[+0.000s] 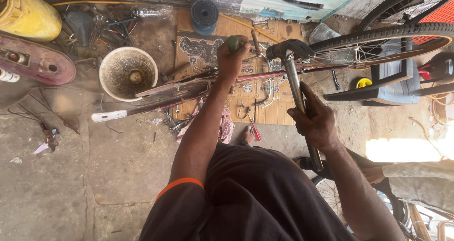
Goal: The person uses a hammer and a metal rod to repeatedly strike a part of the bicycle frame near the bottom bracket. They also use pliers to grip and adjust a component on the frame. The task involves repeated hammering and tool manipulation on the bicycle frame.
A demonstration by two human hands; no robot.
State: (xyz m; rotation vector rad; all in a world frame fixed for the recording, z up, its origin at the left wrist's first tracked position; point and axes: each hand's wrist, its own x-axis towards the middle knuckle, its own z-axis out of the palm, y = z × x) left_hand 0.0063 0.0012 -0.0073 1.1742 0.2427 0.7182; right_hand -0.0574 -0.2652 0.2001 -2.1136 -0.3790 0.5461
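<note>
Head view looks down on a bicycle frame (189, 87) lying across the floor (56, 193), with the work only partly along as far as can be judged: the frame is bare of its front wheel, and loose tools still lie scattered over one flattened cardboard sheet (272, 111). One left hand (232, 56) closes its grip around a green-handled tool (233, 43) pressed at the frame's top. One right hand (316, 122) wraps firmly around a metal seat post (298, 97), which carries one black saddle (289, 48) at its upper end. One spoked wheel (378, 45) reaches in from the right, beside the saddle. One white bucket (128, 73) stands left of the frame, and one yellow drum (26, 14) sits in the far corner. Another person's hand (374, 175) shows at the lower right.
</note>
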